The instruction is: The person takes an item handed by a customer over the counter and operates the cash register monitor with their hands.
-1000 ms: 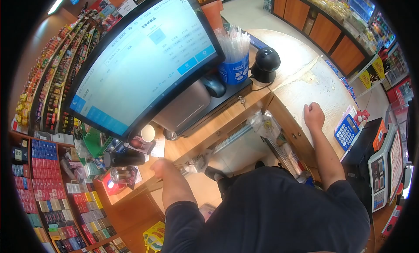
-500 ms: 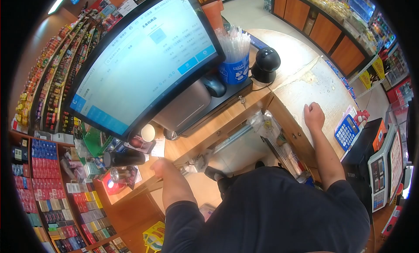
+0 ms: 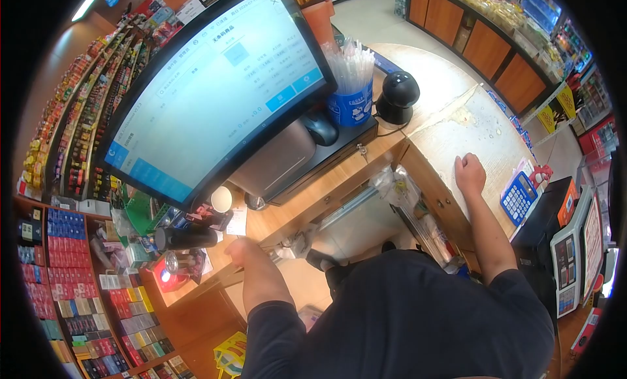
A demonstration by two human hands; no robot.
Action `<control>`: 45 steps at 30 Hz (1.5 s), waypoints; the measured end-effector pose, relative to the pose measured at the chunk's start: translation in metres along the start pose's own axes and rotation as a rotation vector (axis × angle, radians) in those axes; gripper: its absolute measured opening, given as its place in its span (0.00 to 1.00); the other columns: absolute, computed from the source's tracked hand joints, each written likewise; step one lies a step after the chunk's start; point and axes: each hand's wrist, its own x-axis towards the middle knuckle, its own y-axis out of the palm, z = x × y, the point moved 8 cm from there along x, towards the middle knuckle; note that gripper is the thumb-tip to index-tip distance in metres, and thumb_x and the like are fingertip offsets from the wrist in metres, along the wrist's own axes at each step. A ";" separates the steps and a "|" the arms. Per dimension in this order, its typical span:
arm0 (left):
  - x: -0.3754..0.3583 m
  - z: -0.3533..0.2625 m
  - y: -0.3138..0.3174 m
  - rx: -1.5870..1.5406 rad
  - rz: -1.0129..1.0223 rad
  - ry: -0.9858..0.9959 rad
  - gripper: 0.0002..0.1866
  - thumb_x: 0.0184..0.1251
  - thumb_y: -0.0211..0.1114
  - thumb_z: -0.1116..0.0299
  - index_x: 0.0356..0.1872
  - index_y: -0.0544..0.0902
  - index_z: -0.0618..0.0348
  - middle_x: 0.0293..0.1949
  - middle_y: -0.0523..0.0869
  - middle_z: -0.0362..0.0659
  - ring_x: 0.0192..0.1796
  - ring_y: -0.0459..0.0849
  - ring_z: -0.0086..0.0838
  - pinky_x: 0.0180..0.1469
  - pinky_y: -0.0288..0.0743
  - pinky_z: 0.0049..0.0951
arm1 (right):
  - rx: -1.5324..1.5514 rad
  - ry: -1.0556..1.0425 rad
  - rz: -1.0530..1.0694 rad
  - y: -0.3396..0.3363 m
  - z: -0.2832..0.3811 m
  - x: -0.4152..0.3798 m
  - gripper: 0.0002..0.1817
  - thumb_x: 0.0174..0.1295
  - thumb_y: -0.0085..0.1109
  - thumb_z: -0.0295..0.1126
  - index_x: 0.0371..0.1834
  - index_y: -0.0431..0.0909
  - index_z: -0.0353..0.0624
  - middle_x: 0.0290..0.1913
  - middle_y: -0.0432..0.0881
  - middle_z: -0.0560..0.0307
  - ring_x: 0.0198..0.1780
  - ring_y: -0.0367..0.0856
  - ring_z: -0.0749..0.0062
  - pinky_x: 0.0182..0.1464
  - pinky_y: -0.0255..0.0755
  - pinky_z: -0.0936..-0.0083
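My right hand rests on the worn pale counter top, its fingers curled into a loose fist with nothing seen in it. A blue calculator lies closer to me, beside my right forearm. At the edge of the wooden desk is my left hand; its fingers are hidden from view. Near it lie a white paper slip and a dark bottle on its side. A paper cup stands just beyond, below the large lit monitor.
Behind the desk edge stand a blue tub of straws, a black dome-shaped scanner and a computer mouse. A weighing scale is at the right. Shelves of small boxes line the left, and an open drawer space lies between my arms.
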 end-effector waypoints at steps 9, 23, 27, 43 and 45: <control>0.073 0.007 0.045 0.216 0.012 0.130 0.22 0.85 0.46 0.62 0.69 0.72 0.65 0.67 0.75 0.68 0.66 0.83 0.60 0.63 0.85 0.58 | 0.009 -0.004 -0.006 0.001 -0.001 0.000 0.18 0.69 0.64 0.45 0.31 0.76 0.43 0.35 0.82 0.45 0.39 0.83 0.41 0.42 0.73 0.47; -0.019 0.001 -0.012 -0.057 -0.021 -0.033 0.34 0.85 0.42 0.45 0.67 0.70 0.72 0.63 0.84 0.67 0.66 0.84 0.58 0.68 0.78 0.57 | 0.016 0.009 -0.004 0.001 -0.001 0.000 0.17 0.69 0.65 0.45 0.31 0.77 0.43 0.35 0.82 0.46 0.39 0.83 0.43 0.42 0.74 0.48; -0.021 0.000 -0.014 -0.066 -0.024 -0.062 0.31 0.86 0.44 0.49 0.68 0.71 0.71 0.64 0.82 0.66 0.65 0.85 0.58 0.67 0.81 0.56 | 0.005 0.007 0.001 0.002 -0.002 0.000 0.17 0.69 0.65 0.45 0.31 0.77 0.43 0.35 0.82 0.46 0.39 0.83 0.43 0.42 0.74 0.48; 0.093 0.010 0.057 0.308 -0.010 0.157 0.21 0.85 0.48 0.62 0.69 0.73 0.63 0.65 0.78 0.65 0.63 0.86 0.57 0.61 0.87 0.53 | 0.003 0.001 0.004 0.001 0.000 0.000 0.18 0.70 0.64 0.45 0.31 0.77 0.43 0.35 0.82 0.45 0.39 0.83 0.41 0.43 0.73 0.47; 0.069 0.008 0.042 0.231 -0.031 0.119 0.23 0.85 0.47 0.58 0.68 0.73 0.66 0.64 0.80 0.65 0.63 0.86 0.57 0.62 0.85 0.53 | 0.003 0.003 0.005 0.000 0.000 0.000 0.18 0.70 0.64 0.45 0.31 0.77 0.42 0.36 0.82 0.45 0.39 0.83 0.41 0.43 0.73 0.47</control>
